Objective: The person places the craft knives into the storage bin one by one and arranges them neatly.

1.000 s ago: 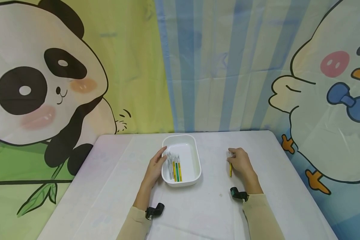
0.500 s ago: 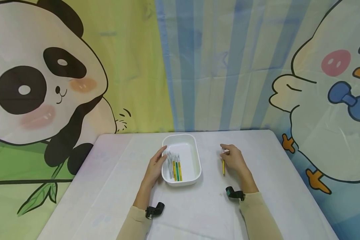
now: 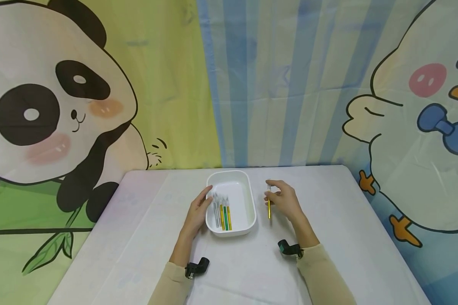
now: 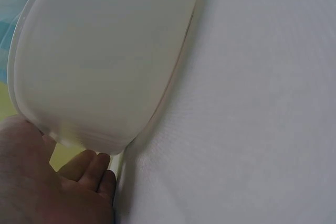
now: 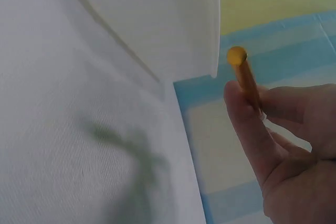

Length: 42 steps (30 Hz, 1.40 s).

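Note:
A white rectangular tray [image 3: 241, 232] stands on the white table. In it, toward the left, lie several slim pen-like sticks [image 3: 223, 217], silver, gold and green, with pale, clear-looking upper ends. My left hand [image 3: 194, 214] holds the tray's left side. Its thumb meets the rim, and its other fingers lie along the outer wall [image 4: 105, 77] in the left wrist view. Just right of the tray, my right hand [image 3: 286, 201] pinches a gold pen-like stick [image 3: 269, 208] between thumb and fingers, its gold end down. The right wrist view shows the rounded gold end [image 5: 237, 56].
The white table [image 3: 152, 237] reaches its back edge just behind the tray. Behind it hangs a curtain [image 3: 259, 84] printed with a panda, stripes and a chick. Each wrist carries a small black camera [image 3: 197, 267].
My right hand has moved left across the table with the gold stick, closer to the tray. My left hand and the tray stay where they were.

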Each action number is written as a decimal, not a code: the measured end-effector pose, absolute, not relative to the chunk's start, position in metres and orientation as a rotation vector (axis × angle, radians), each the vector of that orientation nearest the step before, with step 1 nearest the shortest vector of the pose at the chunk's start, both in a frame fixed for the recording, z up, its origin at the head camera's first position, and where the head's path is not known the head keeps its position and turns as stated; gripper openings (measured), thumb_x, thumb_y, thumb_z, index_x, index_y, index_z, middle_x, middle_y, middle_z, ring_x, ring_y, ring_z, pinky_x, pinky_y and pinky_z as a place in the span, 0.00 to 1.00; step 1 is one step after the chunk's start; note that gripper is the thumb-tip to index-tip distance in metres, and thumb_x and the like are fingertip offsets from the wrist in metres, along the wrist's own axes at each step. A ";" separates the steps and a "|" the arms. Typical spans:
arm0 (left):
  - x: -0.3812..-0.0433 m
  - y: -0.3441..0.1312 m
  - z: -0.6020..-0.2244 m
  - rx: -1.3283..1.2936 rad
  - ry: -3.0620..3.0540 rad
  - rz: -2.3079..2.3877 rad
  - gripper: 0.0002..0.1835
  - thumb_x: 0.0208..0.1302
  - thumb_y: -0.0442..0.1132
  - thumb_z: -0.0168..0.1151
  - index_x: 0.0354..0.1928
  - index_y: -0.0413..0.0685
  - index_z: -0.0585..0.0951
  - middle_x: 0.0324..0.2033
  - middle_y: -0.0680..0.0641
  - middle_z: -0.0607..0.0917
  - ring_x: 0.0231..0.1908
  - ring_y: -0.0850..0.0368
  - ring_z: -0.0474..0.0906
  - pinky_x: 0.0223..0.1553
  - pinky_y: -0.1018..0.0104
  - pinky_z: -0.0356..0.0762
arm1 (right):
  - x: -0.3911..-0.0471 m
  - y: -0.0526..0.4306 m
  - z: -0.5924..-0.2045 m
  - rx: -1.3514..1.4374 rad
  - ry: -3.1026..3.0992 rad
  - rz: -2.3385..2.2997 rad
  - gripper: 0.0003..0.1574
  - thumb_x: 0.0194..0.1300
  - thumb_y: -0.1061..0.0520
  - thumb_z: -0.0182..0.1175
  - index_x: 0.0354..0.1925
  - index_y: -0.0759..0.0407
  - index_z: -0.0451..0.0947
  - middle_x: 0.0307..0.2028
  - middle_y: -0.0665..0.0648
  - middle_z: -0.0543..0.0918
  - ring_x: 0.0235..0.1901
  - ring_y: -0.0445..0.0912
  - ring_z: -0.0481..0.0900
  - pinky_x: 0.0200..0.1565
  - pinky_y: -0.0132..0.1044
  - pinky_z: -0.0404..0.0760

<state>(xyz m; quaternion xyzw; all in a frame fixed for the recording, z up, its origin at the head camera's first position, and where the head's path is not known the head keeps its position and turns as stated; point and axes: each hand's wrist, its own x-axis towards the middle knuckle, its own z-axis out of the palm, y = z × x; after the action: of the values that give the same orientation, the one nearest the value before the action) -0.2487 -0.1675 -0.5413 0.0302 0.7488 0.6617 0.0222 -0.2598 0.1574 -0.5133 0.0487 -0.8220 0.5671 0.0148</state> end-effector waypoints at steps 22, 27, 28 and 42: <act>-0.261 -0.170 -0.568 0.089 2.368 2.080 0.23 0.79 0.50 0.56 0.72 0.74 0.73 0.79 0.58 0.65 0.82 0.56 0.51 0.83 0.50 0.45 | -0.254 0.115 -0.500 0.320 -2.457 1.789 0.40 0.66 0.69 0.69 0.73 0.56 0.72 0.71 0.57 0.72 0.50 0.54 0.86 0.42 0.31 0.89; -0.261 -0.170 -0.568 0.068 2.379 2.072 0.23 0.79 0.49 0.56 0.71 0.76 0.74 0.79 0.57 0.65 0.82 0.55 0.52 0.83 0.50 0.46 | -0.253 0.107 -0.498 0.323 -2.459 1.825 0.41 0.66 0.70 0.68 0.74 0.56 0.71 0.72 0.57 0.71 0.53 0.56 0.84 0.43 0.32 0.90; -0.262 -0.170 -0.568 0.067 2.381 2.072 0.23 0.79 0.49 0.56 0.71 0.76 0.74 0.79 0.57 0.65 0.82 0.55 0.52 0.83 0.50 0.46 | -0.252 0.106 -0.498 0.323 -2.459 1.833 0.41 0.65 0.70 0.68 0.74 0.57 0.71 0.72 0.57 0.70 0.53 0.56 0.84 0.43 0.32 0.90; -0.262 -0.171 -0.569 0.067 2.378 2.069 0.23 0.79 0.49 0.56 0.72 0.75 0.74 0.79 0.57 0.65 0.82 0.55 0.52 0.83 0.50 0.46 | -0.249 0.088 -0.501 0.320 -2.529 1.783 0.40 0.64 0.70 0.69 0.73 0.55 0.73 0.69 0.58 0.72 0.49 0.52 0.84 0.39 0.32 0.90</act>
<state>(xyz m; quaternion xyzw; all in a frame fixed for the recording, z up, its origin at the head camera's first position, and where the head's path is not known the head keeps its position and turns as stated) -0.2617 -0.1707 -0.5694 0.0214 0.7543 0.6561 -0.0057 -0.2488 0.0879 -0.5009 0.1029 -0.8129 0.5730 0.0155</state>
